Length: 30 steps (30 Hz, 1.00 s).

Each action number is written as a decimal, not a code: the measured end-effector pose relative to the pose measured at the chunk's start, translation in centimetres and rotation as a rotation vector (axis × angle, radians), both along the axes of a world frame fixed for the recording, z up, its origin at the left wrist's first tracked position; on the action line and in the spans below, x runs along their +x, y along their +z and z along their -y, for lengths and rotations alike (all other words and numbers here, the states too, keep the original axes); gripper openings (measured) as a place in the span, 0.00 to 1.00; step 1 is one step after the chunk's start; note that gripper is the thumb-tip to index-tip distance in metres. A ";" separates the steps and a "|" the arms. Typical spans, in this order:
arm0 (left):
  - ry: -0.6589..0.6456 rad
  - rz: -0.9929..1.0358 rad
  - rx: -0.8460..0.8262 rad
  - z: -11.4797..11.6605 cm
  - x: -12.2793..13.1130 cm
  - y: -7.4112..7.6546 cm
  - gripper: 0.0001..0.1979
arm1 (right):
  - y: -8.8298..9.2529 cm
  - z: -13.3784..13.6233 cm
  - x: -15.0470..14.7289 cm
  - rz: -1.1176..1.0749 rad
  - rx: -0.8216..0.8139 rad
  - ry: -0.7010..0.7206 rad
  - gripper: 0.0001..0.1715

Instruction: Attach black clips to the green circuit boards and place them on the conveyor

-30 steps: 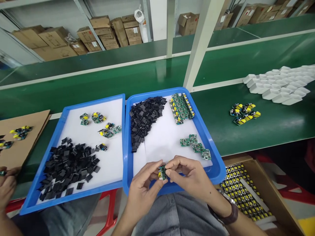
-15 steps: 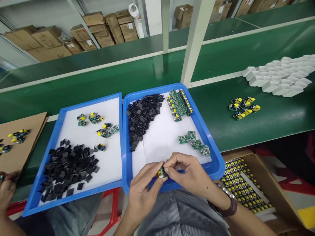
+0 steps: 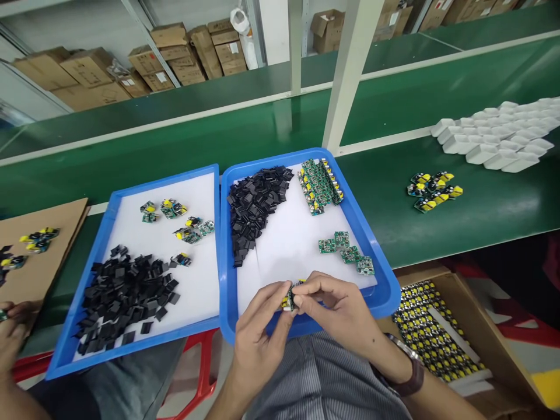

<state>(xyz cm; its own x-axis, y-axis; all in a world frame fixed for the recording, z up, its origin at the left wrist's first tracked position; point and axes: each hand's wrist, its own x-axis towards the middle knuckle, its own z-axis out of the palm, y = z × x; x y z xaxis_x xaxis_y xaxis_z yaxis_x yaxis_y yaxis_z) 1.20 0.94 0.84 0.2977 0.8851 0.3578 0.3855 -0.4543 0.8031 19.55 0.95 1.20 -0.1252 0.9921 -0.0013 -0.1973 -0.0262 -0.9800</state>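
Between my two hands, over the near edge of the right blue tray (image 3: 385, 286), is a small green circuit board (image 3: 290, 298) with yellow parts on it. My left hand (image 3: 262, 329) pinches it from the left with thumb and fingers. From the other side, my right hand (image 3: 335, 303) has its thumb and fingertips closed on the board's edge; the fingers partly hide it. Loose green circuit boards (image 3: 350, 254) lie in the tray just beyond my right hand. Farther back are a tight block of boards (image 3: 321, 185) and a heap of flat black pieces (image 3: 256, 204).
To the left stands another blue tray (image 3: 109, 224) with black pieces (image 3: 126, 300) and several boards. A co-worker's hand (image 3: 11, 335) is at the far left edge. White plastic cases (image 3: 494, 137) and more boards (image 3: 433, 191) sit at right. Below is a carton (image 3: 494, 326) of boards.
The view has shifted slightly, so the trays sit a little farther right. Both hands keep hold of the circuit board, which looks turned slightly more upright.
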 end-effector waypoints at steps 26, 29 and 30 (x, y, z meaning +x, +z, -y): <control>0.097 0.125 0.127 0.7 0.8 -0.3 0.31 | 0.3 0.9 -1.7 0.106 0.137 -0.239 0.09; 0.102 0.139 0.086 0.8 0.7 -0.2 0.30 | 0.5 0.9 -1.6 0.167 0.225 -0.255 0.12; 0.097 0.148 0.056 0.8 0.6 -0.1 0.30 | 0.5 0.9 -1.5 0.171 0.241 -0.244 0.13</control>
<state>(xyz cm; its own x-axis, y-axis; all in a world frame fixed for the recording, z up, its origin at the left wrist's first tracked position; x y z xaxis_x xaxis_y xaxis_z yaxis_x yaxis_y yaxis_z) 1.83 0.12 0.71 0.1521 0.8846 0.4408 0.3094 -0.4662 0.8288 18.04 0.06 1.70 0.0968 0.9671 0.2352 -0.0022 0.2365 -0.9716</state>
